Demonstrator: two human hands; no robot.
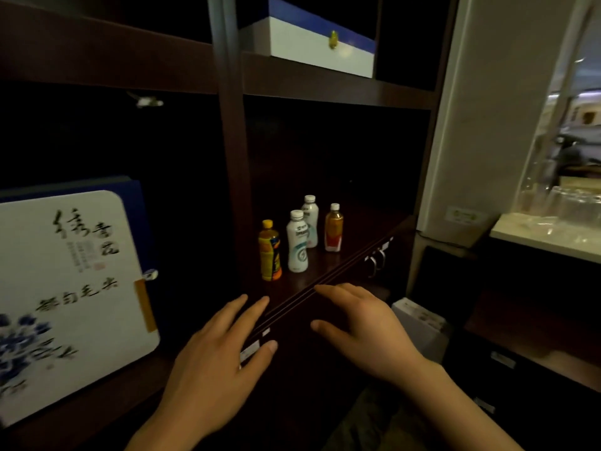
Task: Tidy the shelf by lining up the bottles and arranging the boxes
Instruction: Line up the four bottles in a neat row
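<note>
Several small bottles stand upright on the dark wooden shelf [344, 268]: a yellow bottle [269, 251] at the left, a white bottle [297, 242] beside it, a second white bottle [310, 221] behind, and an amber bottle [333, 227] to the right. A large white box with blue flowers and calligraphy [71, 294] leans in the left compartment. A white and blue box [312, 43] lies on the upper shelf. My left hand [218, 362] and my right hand [364, 323] hover in front of the shelf's edge, fingers spread, holding nothing.
A vertical wooden post [232, 157] divides the two compartments. Metal drawer handles [377, 258] hang below the shelf's front edge. A light counter with clear glasses [553, 219] stands at the right beside a white pillar [481, 125]. A pale box [419, 320] sits low at the right.
</note>
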